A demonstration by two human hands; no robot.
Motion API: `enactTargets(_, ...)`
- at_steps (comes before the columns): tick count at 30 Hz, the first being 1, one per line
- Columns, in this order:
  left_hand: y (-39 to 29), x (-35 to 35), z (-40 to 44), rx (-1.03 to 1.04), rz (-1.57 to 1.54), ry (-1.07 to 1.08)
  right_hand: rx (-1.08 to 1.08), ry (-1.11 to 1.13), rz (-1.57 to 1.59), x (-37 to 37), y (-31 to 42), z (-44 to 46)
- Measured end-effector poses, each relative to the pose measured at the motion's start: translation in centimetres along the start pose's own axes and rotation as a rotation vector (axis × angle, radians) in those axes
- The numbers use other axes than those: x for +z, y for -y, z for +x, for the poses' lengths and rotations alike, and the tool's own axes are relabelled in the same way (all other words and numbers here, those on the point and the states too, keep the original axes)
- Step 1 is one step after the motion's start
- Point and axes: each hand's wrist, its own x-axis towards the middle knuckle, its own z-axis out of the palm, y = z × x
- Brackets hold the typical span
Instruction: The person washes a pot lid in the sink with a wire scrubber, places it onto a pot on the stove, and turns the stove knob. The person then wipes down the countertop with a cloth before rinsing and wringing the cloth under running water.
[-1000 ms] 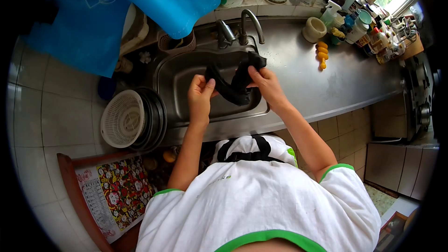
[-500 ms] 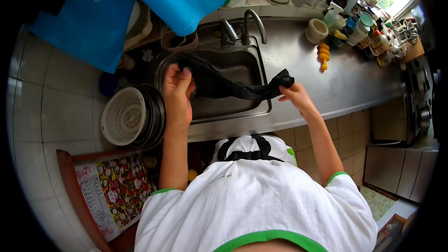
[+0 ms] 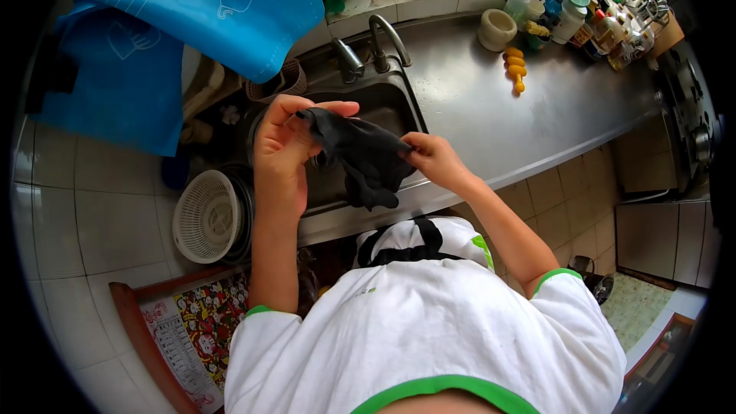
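Observation:
A thin, crumpled black cloth (image 3: 359,146) hangs between my two hands over the front part of the steel sink (image 3: 399,100). At its left end, my left hand (image 3: 285,142) holds the edge near the thumb, with some fingers stretched out. My right hand (image 3: 438,159) pinches the other side between thumb and fingertips. A loose fold droops below towards the sink's front rim. Whether the cloth is a garment, I cannot tell. Behind it stand the faucet (image 3: 389,42) and a shorter metal fitting (image 3: 348,60).
Left of the sink, a white plastic colander (image 3: 205,216) leans against dark pans. Blue sheets (image 3: 222,8) hang at upper left. On the steel counter (image 3: 460,100) lie a yellow knobbed object (image 3: 515,70) and a stone-coloured mortar (image 3: 497,29). Bottles (image 3: 571,15) crowd the back right.
My right hand has moved left towards my left hand, and the stretched black cloth now bunches and hangs in folds. The view has shifted a little.

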Motion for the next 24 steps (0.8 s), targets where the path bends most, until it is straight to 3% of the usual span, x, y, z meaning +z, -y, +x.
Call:
enactTargets(2,-0.7,-0.9,-0.1,0.083,0.034,-0.096,-0.061,-0.065,-0.075,-1.0,0.3,-0.4)
enactTargets(4,-0.9,-1.3,-0.1,0.114,0.017,-0.126,-0.507,-0.318,-0.237,-2.0,-0.2,-0.5)
enactTargets(5,-0.7,-1.8,-0.2,0.119,-0.022,-0.193,-0.506,-0.319,-0.238,-2.0,-0.3,-0.6)
enactTargets(8,-0.4,-1.9,-0.3,0.100,-0.095,-0.257,-0.204,-0.149,-0.150,-1.5,-1.4,-1.9)
enactTargets(10,-0.2,-2.1,-0.4,0.135,-0.123,-0.262,-0.295,-0.209,-0.169,-1.8,-2.7,-2.2)
enactTargets(13,0.0,-2.7,-0.2,0.162,-0.078,-0.343,-0.139,-0.211,-0.132,-4.2,-3.0,-3.6)
enactTargets(16,1.7,-3.5,0.5,0.157,0.007,-0.461,0.014,0.022,-0.087,-7.7,-3.8,-4.3)
enactTargets(20,4.8,-3.4,2.2,0.051,-0.011,-0.591,-0.068,0.112,-0.228,-11.3,-3.9,-4.9)
enactTargets(22,6.0,-2.6,3.1,0.022,0.011,-0.548,-0.191,-0.064,-0.335,-14.9,-4.1,-4.5)
enactTargets(24,6.4,-1.3,4.1,0.036,-0.064,-0.504,-0.169,-0.153,-0.265,-18.1,-0.8,-5.9)
